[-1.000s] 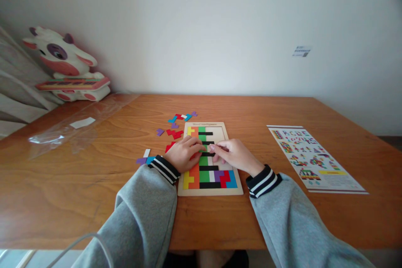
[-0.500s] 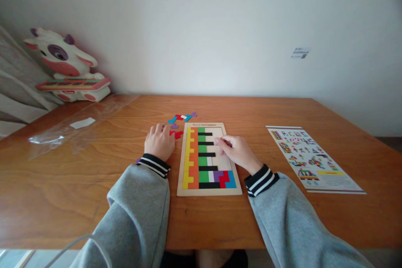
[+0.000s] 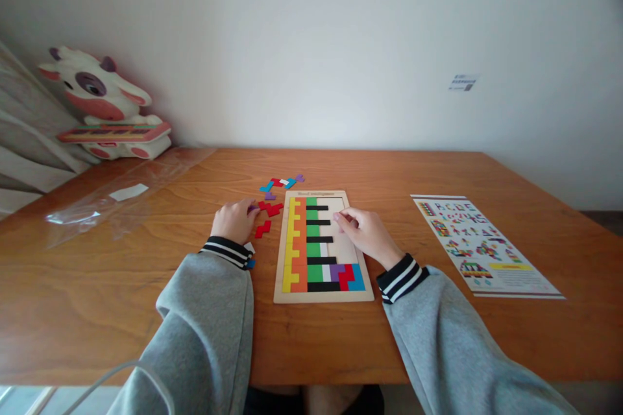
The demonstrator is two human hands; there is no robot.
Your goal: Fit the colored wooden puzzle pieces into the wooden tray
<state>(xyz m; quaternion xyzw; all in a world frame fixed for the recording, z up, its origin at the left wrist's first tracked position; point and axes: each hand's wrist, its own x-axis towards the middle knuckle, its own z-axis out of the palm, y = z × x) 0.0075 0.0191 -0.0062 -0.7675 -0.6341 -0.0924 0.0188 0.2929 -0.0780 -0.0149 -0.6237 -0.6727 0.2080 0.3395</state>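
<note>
We see the puzzle board (image 3: 324,295) flat on the tabletop (image 3: 389,331), centred in front of the person, long side running away from us. Left columns filled – yellow, orange, green with black bars; the right strip is bare wood down to the purple, red and blue pieces at the near end.

Left hand (image 3: 234,220) is off the board to its left, palm down on the tabletop, fingers curled over a small purple piece (image 3: 253,208) – the tip pokes out at the fingertips. Grip itself is hidden, so we cannot tell if it is pinched or just covered.

Right hand (image 3: 367,233) rests on the bare right strip of the board, fingers loosely curled, fingertips at the edge of the black bars. We see no piece in it. The hands are well apart, the filled columns between them.

Loose pieces: red piece (image 3: 263,229) just beside the left hand, a red pair (image 3: 270,208) near the board's far-left corner, a mixed cluster (image 3: 282,182) beyond that, a white and blue bit (image 3: 250,255) at the left cuff.

Elsewhere – pattern sheet (image 3: 479,243) to the right, clear plastic bag (image 3: 121,198) to the left, cow toy (image 3: 100,104) against the wall.
</note>
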